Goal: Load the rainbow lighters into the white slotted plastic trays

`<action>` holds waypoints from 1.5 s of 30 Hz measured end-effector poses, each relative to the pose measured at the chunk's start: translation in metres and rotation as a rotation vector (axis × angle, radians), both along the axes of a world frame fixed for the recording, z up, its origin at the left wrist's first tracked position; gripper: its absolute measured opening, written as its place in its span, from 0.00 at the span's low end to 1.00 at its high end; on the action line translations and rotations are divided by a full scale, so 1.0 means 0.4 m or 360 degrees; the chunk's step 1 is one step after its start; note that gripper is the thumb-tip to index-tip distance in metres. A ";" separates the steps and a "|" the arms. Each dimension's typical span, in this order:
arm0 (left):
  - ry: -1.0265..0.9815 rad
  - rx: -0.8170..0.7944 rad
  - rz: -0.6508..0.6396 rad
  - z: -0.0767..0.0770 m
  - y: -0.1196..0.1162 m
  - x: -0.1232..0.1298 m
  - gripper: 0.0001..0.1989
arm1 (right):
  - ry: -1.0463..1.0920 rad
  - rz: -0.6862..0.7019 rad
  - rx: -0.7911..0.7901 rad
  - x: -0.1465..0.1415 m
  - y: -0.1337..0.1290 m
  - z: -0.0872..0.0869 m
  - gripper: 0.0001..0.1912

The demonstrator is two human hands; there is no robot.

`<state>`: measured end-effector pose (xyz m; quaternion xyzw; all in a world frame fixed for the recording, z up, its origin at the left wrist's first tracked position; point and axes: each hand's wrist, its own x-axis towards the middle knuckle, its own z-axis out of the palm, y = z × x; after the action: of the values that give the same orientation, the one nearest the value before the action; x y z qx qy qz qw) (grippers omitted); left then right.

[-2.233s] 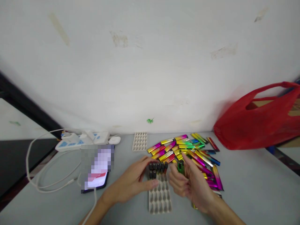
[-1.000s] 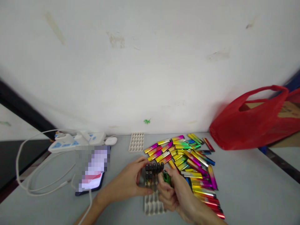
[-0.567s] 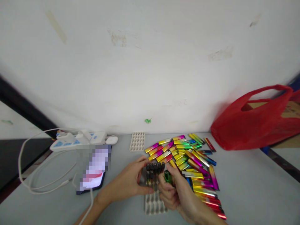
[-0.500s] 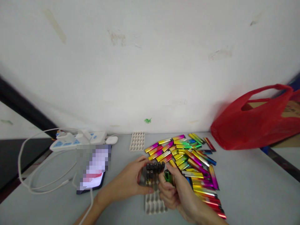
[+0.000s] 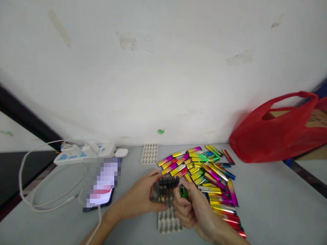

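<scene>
1. White cable (image 5: 100,217), phone (image 5: 102,201), left side of the table (image 5: 268,204): cable crosses left forearm; lifting the arm could tug the phone.
2. Left hand (image 5: 136,197): a nudge might topple the sticks it flanks; palm inward, thumb and fingers spread in a C.
3. Black-topped sticks (image 5: 169,181), seven visible, upright in holed tray (image 5: 170,223) toward the table's near edge.
4. Right hand (image 5: 191,209): sideways brush could tilt the row; fingers curled, thumb extended, pinching one green stick (image 5: 183,191).
5. Loose metallic sticks (image 5: 212,189), heaped toward the back edge: forearm might scatter the nearest.
</scene>
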<state>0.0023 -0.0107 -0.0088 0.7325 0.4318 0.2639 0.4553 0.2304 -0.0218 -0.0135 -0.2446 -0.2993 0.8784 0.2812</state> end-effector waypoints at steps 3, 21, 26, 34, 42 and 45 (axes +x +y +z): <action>0.0010 -0.0014 -0.0005 0.002 0.001 0.000 0.35 | -0.0042 -0.0002 -0.0014 0.000 -0.002 0.001 0.35; 0.0003 0.0024 -0.0052 -0.005 0.007 -0.008 0.37 | -0.0052 -0.0025 -0.0042 -0.001 0.002 0.002 0.36; 0.0017 0.0032 -0.0035 -0.002 0.005 -0.007 0.37 | 0.0014 0.0047 0.0053 0.001 0.001 0.000 0.36; 0.0129 0.0078 0.0020 0.012 0.003 -0.001 0.39 | -0.0165 -0.0125 0.0633 0.061 0.023 0.046 0.21; 0.0136 0.0069 0.0035 0.009 0.001 -0.002 0.38 | -0.0842 -0.0500 0.1736 0.083 0.033 0.069 0.13; 0.0129 0.0069 0.0020 0.013 0.001 -0.001 0.37 | -0.0971 -0.0511 0.1891 0.071 0.025 0.063 0.10</action>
<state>0.0018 -0.0103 -0.0034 0.7496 0.4487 0.2461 0.4197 0.2588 -0.0116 0.0117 -0.3267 -0.7561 0.4045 0.3974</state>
